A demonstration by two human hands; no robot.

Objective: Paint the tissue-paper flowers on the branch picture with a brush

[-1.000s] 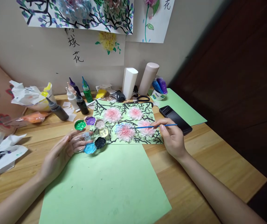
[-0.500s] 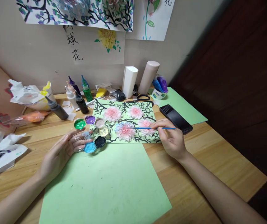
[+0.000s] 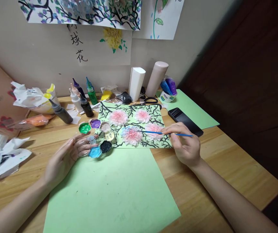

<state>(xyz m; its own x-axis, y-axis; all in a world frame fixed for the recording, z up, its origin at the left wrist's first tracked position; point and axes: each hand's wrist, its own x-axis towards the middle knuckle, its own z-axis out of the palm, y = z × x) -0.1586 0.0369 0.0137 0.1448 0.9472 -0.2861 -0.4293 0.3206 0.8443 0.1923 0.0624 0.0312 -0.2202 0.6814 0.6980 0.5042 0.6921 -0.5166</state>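
Observation:
My right hand (image 3: 184, 142) pinches a thin blue paintbrush (image 3: 153, 132), held nearly level and pointing left. Its tip is at the lower-left paper flower (image 3: 131, 135), pink with blue on its left petals; whether it touches cannot be told. That flower and several pink-and-white ones are on a green sheet painted with black branches (image 3: 107, 110). My left hand (image 3: 67, 150) holds a clear flower-shaped paint palette (image 3: 100, 139), its fingers under the left side and seen through the plastic. The wells hold green, purple, pale, black and blue paint. The palette overlaps the sheet's left edge.
A larger green sheet (image 3: 112, 191) lies in front. Behind stand paint bottles (image 3: 92, 95), a white container (image 3: 137, 84) and a pinkish bottle (image 3: 157, 79), with scissors (image 3: 150, 101) nearby. A black phone (image 3: 184, 121) lies right; crumpled stained tissue (image 3: 5, 158) lies left.
My right hand has moved a little to the right with the paintbrush, which now slants slightly. The whole view has shifted slightly; my left hand and the palette stay about the same.

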